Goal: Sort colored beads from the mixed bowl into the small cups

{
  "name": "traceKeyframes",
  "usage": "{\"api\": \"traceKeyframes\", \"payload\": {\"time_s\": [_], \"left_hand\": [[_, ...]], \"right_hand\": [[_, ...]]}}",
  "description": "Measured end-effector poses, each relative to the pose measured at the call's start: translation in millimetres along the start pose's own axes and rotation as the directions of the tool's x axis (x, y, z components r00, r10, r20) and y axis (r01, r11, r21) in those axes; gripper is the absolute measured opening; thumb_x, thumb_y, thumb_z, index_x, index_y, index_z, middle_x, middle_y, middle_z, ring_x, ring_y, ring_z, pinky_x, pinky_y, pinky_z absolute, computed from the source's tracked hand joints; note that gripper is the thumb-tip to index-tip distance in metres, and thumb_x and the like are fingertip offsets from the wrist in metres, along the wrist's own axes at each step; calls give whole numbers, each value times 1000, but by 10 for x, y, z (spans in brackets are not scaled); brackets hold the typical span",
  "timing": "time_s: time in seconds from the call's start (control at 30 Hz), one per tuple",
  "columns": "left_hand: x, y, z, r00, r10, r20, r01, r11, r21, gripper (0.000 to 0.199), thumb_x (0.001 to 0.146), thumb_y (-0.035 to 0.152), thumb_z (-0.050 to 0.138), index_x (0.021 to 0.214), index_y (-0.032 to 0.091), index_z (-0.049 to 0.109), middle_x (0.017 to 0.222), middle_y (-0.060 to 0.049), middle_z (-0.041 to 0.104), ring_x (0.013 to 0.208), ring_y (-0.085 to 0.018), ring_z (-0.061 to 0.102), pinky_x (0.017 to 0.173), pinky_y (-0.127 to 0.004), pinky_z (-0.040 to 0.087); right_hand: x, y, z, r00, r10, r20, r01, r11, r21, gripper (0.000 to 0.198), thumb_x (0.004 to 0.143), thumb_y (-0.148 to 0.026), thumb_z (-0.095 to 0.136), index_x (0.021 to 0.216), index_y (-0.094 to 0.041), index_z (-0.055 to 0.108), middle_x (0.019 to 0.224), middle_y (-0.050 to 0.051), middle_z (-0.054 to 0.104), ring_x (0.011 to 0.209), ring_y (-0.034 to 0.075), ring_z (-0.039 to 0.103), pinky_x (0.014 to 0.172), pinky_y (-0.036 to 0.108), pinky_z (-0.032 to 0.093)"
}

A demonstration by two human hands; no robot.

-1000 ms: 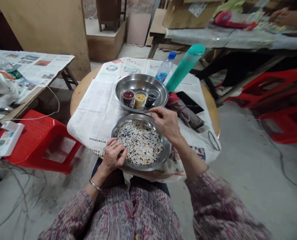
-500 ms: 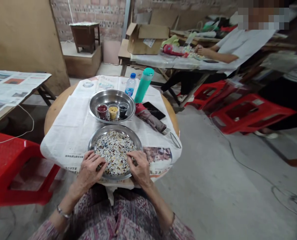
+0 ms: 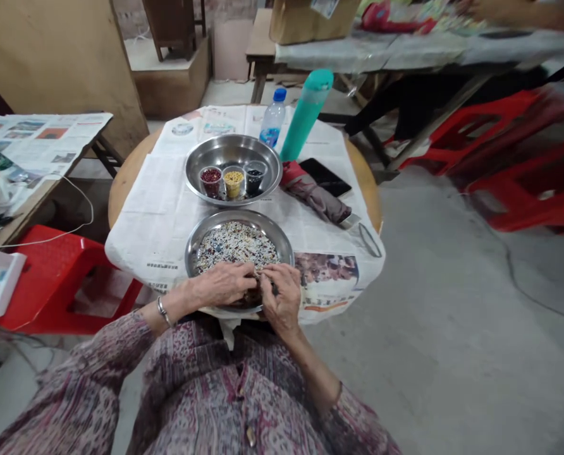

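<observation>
A steel basin (image 3: 286, 240) in front of me holds a mix of white grains and dark and yellow beans (image 3: 237, 243). My left hand (image 3: 227, 281) reaches across the basin's near part, fingers curled together. Beside it, almost fingertip to fingertip, my right hand (image 3: 281, 291) is bent in a pinch over the near right side. Whatever lies between the fingers is hidden. Behind stands a second steel basin (image 3: 225, 151) with a clear cup of red beans (image 3: 211, 181), a cup of yellow beans (image 3: 234, 183) and a cup of black beans (image 3: 254, 179).
The round table (image 3: 370, 186) is covered with newspaper. On it are a water bottle (image 3: 272, 120), a teal flask (image 3: 306, 114), a folded umbrella (image 3: 320, 196) and a black phone (image 3: 324, 177). Red stools (image 3: 57, 278) stand around. Part of another person shows at the back table.
My hands have come together over the near part of the basin; they were apart at its two sides. The view has tilted down, and dark basin bottom shows near my fingers.
</observation>
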State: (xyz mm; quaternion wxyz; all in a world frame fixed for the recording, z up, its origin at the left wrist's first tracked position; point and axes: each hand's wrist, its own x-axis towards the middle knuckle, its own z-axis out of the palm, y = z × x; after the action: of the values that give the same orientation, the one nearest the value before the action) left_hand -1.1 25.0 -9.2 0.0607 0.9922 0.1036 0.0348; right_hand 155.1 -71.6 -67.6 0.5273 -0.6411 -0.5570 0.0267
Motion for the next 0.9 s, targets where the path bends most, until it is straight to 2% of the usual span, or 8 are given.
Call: {"api": "traceKeyframes", "payload": {"time_s": [0.13, 0.27, 0.33, 0.43, 0.5, 0.57, 0.73, 0.9], "left_hand": [[0, -292, -33, 987, -146, -71, 142, 988, -53, 20, 93, 7, 48, 101, 19, 63, 105, -5, 60, 90, -16, 61, 75, -25, 50], [47, -457, -102, 928, -308, -209, 305, 951, -47, 20, 96, 11, 49, 109, 18, 62, 113, -8, 59, 102, -19, 59, 89, -32, 51], [108, -408, -124, 933, -279, -227, 280, 960, -25, 20, 93, 23, 61, 112, 19, 62, 121, -10, 58, 110, -25, 56, 95, -41, 49], [217, -218, -104, 985, -73, -155, 64, 996, -58, 40, 82, 37, 74, 117, 22, 62, 131, -11, 56, 119, -31, 52, 100, -48, 46], [287, -89, -43, 990, 49, -133, -62, 993, -101, 38, 81, 33, 73, 115, 20, 63, 129, -11, 58, 120, -30, 52, 103, -47, 44], [351, -16, 36, 986, 102, -134, -116, 988, -101, 27, 83, 27, 68, 108, 19, 65, 120, -11, 62, 115, -27, 54, 103, -44, 44], [355, -147, 99, 993, 64, -100, -64, 998, -4, 10, 90, 14, 57, 95, 18, 64, 98, -8, 63, 97, -23, 57, 87, -36, 48], [112, -498, -17, 966, -194, -169, 188, 981, -50, 22, 94, 7, 46, 99, 19, 64, 99, -6, 62, 98, -19, 59, 89, -33, 50]], "right_hand": [[1, 7, -5, 1000, -25, -12, 25, 999, 22, 16, 93, -22, 54, 90, -24, 70, 93, 6, 72, 99, 23, 59, 95, 46, 47], [-3, -10, -6, 999, 2, -38, 0, 998, 56, 20, 94, -23, 50, 97, -24, 69, 98, 7, 71, 102, 24, 59, 96, 46, 47], [-7, -18, -1, 997, 28, -67, -23, 997, 67, 25, 96, -23, 45, 106, -24, 68, 105, 8, 70, 105, 24, 60, 97, 47, 47], [-13, -33, 6, 993, 58, -106, -52, 997, 57, 30, 98, -25, 40, 117, -24, 63, 111, 10, 68, 109, 24, 61, 98, 47, 47], [-14, -44, 6, 991, 74, -116, -69, 996, 48, 30, 99, -27, 38, 118, -24, 62, 112, 10, 68, 109, 24, 61, 97, 47, 48], [-15, -51, 3, 991, 80, -111, -76, 996, 47, 30, 99, -27, 37, 117, -24, 61, 112, 10, 67, 109, 24, 61, 97, 46, 48], [-20, -39, -2, 992, 65, -110, -59, 997, 59, 28, 99, -26, 39, 115, -23, 62, 110, 10, 68, 106, 24, 60, 96, 45, 46], [-26, -25, -2, 993, 66, -97, -59, 996, 73, 28, 98, -26, 41, 115, -24, 63, 109, 9, 68, 107, 25, 60, 97, 46, 45]]}}
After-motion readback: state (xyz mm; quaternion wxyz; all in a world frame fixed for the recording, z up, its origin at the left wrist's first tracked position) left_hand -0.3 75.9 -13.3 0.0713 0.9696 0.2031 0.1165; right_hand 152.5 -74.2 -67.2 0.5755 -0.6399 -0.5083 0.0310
